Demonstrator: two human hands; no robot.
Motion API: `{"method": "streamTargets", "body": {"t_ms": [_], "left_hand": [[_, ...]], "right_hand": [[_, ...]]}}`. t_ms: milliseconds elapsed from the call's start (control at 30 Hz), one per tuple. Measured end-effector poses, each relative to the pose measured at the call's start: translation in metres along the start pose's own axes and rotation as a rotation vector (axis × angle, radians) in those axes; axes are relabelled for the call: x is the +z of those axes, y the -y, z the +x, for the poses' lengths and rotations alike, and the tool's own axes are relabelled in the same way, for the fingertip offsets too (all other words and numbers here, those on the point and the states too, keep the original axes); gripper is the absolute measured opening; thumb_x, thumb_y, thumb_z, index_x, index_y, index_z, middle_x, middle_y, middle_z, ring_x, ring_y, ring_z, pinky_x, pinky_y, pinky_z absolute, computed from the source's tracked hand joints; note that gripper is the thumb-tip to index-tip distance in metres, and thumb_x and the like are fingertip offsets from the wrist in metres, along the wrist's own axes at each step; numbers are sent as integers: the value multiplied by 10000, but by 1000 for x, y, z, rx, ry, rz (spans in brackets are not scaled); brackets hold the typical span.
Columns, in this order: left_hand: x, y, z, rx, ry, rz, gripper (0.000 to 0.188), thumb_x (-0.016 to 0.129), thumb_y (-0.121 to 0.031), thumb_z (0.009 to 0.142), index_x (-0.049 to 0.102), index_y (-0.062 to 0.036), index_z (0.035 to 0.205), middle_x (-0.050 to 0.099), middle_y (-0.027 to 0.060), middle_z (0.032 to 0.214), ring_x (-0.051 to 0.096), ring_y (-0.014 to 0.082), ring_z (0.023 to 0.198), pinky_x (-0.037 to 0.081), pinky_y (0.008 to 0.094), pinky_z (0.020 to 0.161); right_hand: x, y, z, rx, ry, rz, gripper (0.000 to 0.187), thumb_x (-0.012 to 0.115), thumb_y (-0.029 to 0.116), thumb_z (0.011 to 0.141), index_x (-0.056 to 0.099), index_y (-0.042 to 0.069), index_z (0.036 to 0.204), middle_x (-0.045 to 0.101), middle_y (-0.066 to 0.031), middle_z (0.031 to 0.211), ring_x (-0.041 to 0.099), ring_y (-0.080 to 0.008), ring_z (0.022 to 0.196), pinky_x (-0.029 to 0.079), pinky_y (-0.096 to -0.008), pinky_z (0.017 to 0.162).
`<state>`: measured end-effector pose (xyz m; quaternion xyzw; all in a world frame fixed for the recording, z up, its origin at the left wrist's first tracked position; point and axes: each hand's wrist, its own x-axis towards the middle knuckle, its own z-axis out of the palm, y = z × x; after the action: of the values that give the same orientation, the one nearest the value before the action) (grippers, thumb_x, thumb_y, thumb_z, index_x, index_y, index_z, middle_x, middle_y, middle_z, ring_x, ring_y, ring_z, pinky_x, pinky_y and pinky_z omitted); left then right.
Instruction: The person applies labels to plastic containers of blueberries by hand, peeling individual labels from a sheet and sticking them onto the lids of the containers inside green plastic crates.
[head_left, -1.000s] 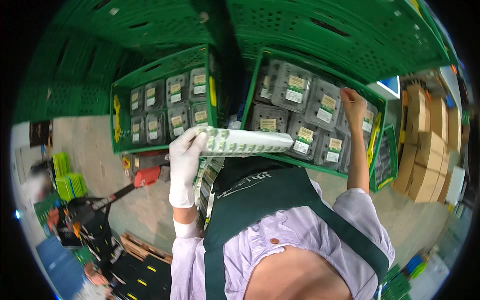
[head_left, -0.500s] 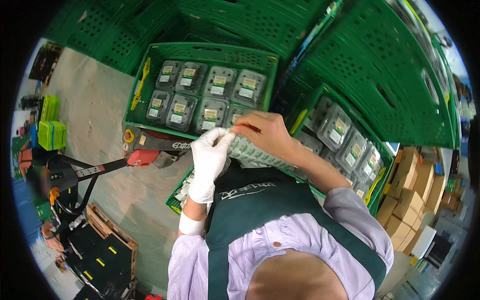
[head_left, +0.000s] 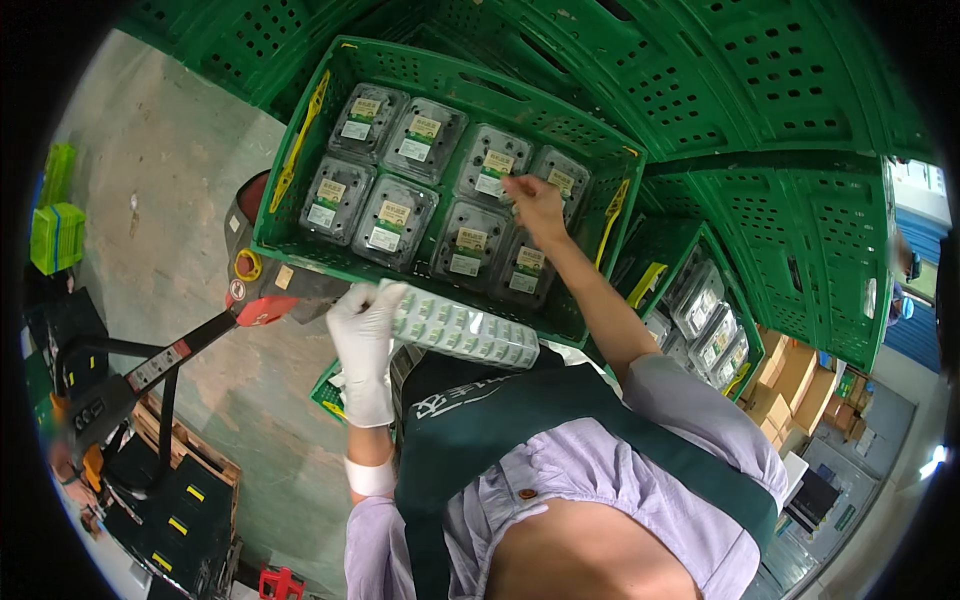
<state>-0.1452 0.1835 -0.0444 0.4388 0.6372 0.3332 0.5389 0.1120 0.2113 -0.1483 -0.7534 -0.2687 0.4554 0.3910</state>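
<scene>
My left hand (head_left: 362, 328), in a white glove, pinches one end of a sheet of small green-and-white stickers (head_left: 466, 332), which stretches rightward in front of my dark green apron. My bare right hand (head_left: 540, 208) reaches into a green crate (head_left: 430, 58), its fingertips drawn together at the label of a clear plastic clamshell box (head_left: 494, 158). Whatever those fingers hold, if anything, is too small to make out. Several similar clamshells with dark contents and pale labels fill the crate in two rows; my hand and forearm partly cover one at the right, a clamshell (head_left: 562, 180).
Another green crate (head_left: 700, 240) of clamshells stands at the right, below tall stacked green crates (head_left: 770, 90). Left of my arm is a pallet jack with a black-and-red handle (head_left: 180, 350). Cardboard boxes (head_left: 800, 385) stand at the far right.
My hands have parted: the right went forward into the crate to a clamshell, while the left moved slightly left and down with the sticker sheet. The view has shifted and turned.
</scene>
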Motion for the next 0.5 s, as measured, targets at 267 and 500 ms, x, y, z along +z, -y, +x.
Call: {"method": "streamTargets", "body": {"t_ms": [267, 500], "left_hand": [[-101, 26, 41, -92, -167, -184, 193, 548, -169, 870, 615, 10, 847, 603, 30, 761, 549, 93, 682, 450, 228, 636], [-131, 37, 58, -159, -126, -386, 249, 516, -208, 889, 601, 16, 956, 644, 106, 857, 626, 165, 745, 509, 284, 696]], "right_hand": [[28, -92, 116, 106, -285, -152, 257, 669, 244, 778, 649, -12, 775, 585, -98, 594, 479, -165, 426, 404, -313, 402], [36, -113, 139, -57, -264, -1100, 466, 609, 456, 778, 614, 11, 639, 483, -107, 473, 544, -248, 488, 460, -387, 445]]}}
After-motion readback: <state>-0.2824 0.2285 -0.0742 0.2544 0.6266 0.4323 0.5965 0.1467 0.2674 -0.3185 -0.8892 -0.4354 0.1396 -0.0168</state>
